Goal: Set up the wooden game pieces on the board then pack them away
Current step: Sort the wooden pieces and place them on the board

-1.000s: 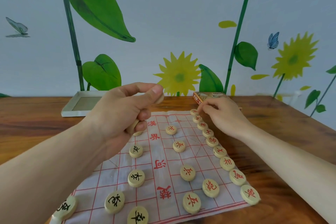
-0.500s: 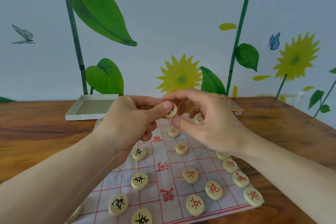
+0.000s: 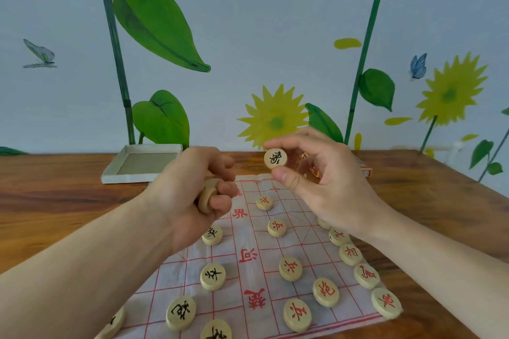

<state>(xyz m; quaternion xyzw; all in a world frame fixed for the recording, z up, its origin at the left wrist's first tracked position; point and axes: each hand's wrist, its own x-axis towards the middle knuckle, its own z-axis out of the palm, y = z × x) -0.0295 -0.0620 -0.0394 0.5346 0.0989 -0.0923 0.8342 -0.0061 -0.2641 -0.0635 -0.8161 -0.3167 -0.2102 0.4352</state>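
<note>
The right hand [image 3: 325, 179] has drawn away from the left hand [image 3: 192, 195], pinching a black-marked round wooden piece [image 3: 275, 158]; the left grips stacked wooden discs [image 3: 208, 195] above the brown wooden table [image 3: 55, 201], before a sunflower-painted wall [image 3: 248, 36].

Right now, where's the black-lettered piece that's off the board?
In the head view, the black-lettered piece is pinched in the right hand, raised above the far end of the board, right of the left hand.

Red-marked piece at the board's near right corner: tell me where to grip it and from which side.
Pinch the red-marked piece by its rounded edge from above, fingers on opposite sides. It lies flat on the cloth board, so only the rim gives purchase, and its outer side is free.
</note>
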